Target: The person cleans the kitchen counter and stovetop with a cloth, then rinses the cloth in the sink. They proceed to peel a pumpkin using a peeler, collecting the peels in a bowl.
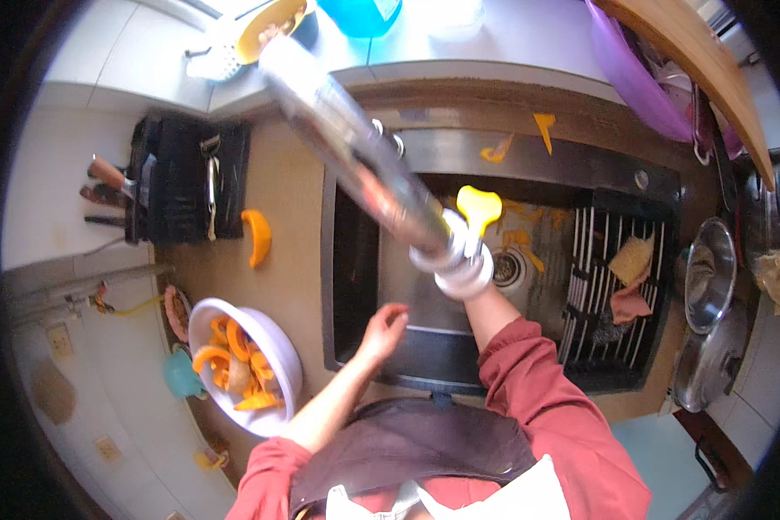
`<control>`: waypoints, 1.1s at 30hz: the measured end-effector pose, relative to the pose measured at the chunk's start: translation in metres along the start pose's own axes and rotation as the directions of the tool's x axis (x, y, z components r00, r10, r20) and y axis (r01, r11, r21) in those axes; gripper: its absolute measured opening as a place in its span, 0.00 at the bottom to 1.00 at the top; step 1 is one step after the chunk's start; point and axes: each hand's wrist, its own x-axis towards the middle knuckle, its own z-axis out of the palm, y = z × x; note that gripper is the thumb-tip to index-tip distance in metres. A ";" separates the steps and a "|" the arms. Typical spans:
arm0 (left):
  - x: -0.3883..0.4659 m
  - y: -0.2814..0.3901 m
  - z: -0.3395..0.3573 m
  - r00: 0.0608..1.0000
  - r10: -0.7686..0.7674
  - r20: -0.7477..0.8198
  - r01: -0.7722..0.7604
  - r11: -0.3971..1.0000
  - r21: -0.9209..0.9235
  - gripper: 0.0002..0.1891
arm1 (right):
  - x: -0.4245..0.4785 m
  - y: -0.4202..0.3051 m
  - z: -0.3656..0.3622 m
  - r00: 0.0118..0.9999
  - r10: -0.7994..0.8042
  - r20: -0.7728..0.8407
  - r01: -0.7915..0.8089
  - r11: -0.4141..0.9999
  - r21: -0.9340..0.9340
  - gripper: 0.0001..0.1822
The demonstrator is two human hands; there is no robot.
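Note:
My left hand hovers over the near left part of the steel sink, its fingers apart and slightly curled, holding nothing. A shiny metal tap reaches in from the upper left, ending in a white nozzle with a yellow lever. My right forearm runs up to this nozzle, which hides the right hand. Orange peelings lie around the drain. To the left, a white plastic bowl holds orange pumpkin pieces, and one pumpkin slice lies on the counter.
A black knife rack with a peeler stands at the left. Over the sink's right side is a wire rack with a sponge and cloths. Metal bowls and lids stand further right. A wooden board leans at the upper right.

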 end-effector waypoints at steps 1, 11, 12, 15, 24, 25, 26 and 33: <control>0.002 0.004 0.003 1.000 0.010 -0.002 -0.010 1.000 0.007 0.16 | -0.013 0.016 -0.003 0.998 -0.051 -0.028 0.048 0.996 -0.073 0.12; -0.022 0.049 0.009 0.926 0.328 0.187 -0.124 0.732 -0.670 0.20 | -0.102 0.214 0.008 0.607 -0.708 0.361 0.273 -0.241 -0.931 0.15; -0.031 0.052 0.005 0.905 0.371 0.206 -0.140 0.720 -0.680 0.20 | -0.109 0.232 0.018 0.587 -0.713 0.384 0.244 -0.297 -0.923 0.13; -0.068 0.069 -0.016 0.842 0.476 0.253 -0.229 0.741 -0.631 0.20 | -0.131 0.257 0.032 0.577 -0.709 0.405 0.104 -0.429 -0.897 0.15; -0.127 0.045 -0.066 0.741 0.546 0.391 -0.437 0.834 -0.337 0.16 | -0.150 0.323 0.033 0.592 -0.397 0.701 -0.295 -0.917 -0.269 0.10; -0.130 0.040 -0.067 0.729 0.565 0.386 -0.460 0.823 -0.333 0.14 | -0.149 0.330 0.030 0.605 -0.377 0.701 -0.325 -0.921 -0.215 0.10; -0.135 0.037 -0.067 0.721 0.578 0.381 -0.465 0.812 -0.353 0.15 | -0.150 0.335 0.027 0.621 -0.356 0.698 -0.351 -0.923 -0.159 0.10; -0.140 0.017 -0.066 0.776 0.605 0.179 -0.583 0.796 -0.166 0.14 | -0.138 0.326 0.006 0.672 -0.335 0.660 -0.389 -0.919 -0.069 0.13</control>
